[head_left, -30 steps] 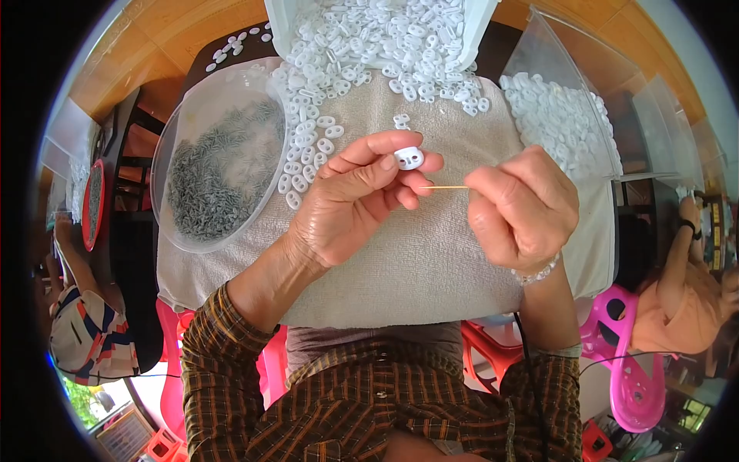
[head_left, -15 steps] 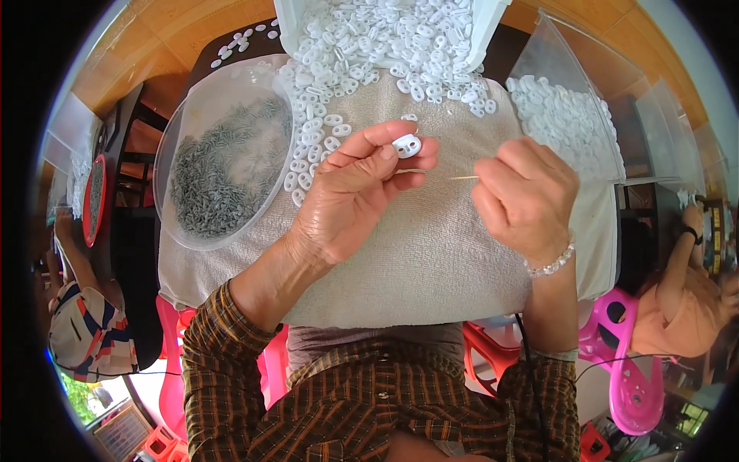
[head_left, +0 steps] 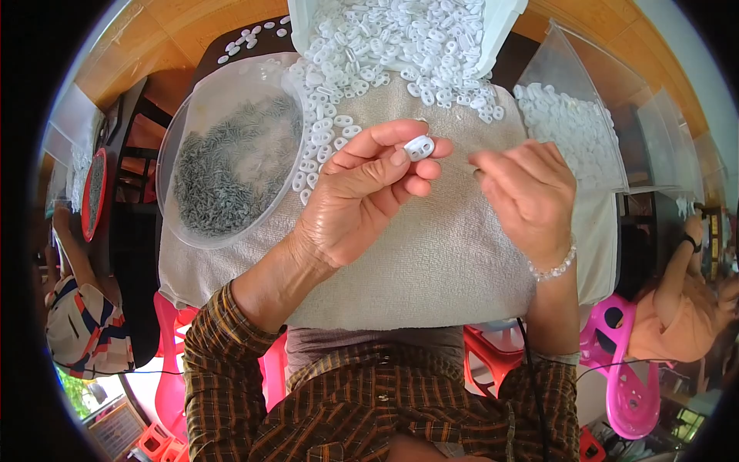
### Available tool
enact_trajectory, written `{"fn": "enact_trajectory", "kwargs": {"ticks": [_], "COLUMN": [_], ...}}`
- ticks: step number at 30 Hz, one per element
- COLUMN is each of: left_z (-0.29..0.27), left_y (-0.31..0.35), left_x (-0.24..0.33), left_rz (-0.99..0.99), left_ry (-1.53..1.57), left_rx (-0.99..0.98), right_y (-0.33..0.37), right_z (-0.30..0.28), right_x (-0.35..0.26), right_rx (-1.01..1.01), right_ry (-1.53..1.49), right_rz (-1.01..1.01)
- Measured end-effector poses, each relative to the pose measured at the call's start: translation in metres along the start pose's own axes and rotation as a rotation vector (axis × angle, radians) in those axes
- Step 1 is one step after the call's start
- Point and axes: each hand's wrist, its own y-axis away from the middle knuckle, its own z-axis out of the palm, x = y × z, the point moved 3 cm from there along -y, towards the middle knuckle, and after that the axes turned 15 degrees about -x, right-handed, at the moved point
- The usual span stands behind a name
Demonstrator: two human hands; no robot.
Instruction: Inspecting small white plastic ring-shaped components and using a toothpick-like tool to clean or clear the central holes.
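Your left hand (head_left: 362, 196) raised over the towel (head_left: 431, 269), palm down, pinching a white clip (head_left: 419, 146) at the fingertips, your right hand (head_left: 527, 196) just beside it, fingers closed together, what they hold not visible, bowl (head_left: 181, 154) at the towel's left edge.

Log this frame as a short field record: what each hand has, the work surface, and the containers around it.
left hand: pinches a small white oval plastic piece between thumb and fingers
right hand: fingers curled beside the piece, apart from it; any held item too small to tell
surface: beige towel
left container: clear round tub of small grey metal parts
top: heap of white pieces spilling from a white box
right container: clear bin of white pieces
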Motion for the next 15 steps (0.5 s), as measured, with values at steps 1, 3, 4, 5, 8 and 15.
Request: {"fn": "enact_trajectory", "kwargs": {"ticks": [1,3,4,5,8,15], "left_z": [0.001,0.002,0.002,0.003,0.005,0.005], "left_y": [-0.001,-0.001,0.0,0.0,-0.001,-0.002], "left_x": [0.0,-0.001,-0.002,-0.002,-0.005,-0.01], "left_rz": [0.002,-0.002,-0.003,-0.007,-0.035,-0.079], "left_ry": [0.002,0.004,0.003,0.003,0.012,-0.032], "left_rx": [0.001,-0.012,-0.02,-0.018,0.002,-0.027], "right_y": [0.0,0.003,0.003,0.004,0.005,0.007], "right_z": [0.001,-0.004,-0.003,-0.003,-0.003,-0.004], "right_x": [0.0,-0.001,-0.003,-0.006,-0.007,-0.013], "right_rx": [0.0,0.304,0.304,0.295,0.294,0.29], "right_ry": [0.002,-0.206,-0.208,-0.233,-0.21,-0.055], "right_rz": [0.002,-0.052,-0.049,-0.054,-0.094,-0.178]}}
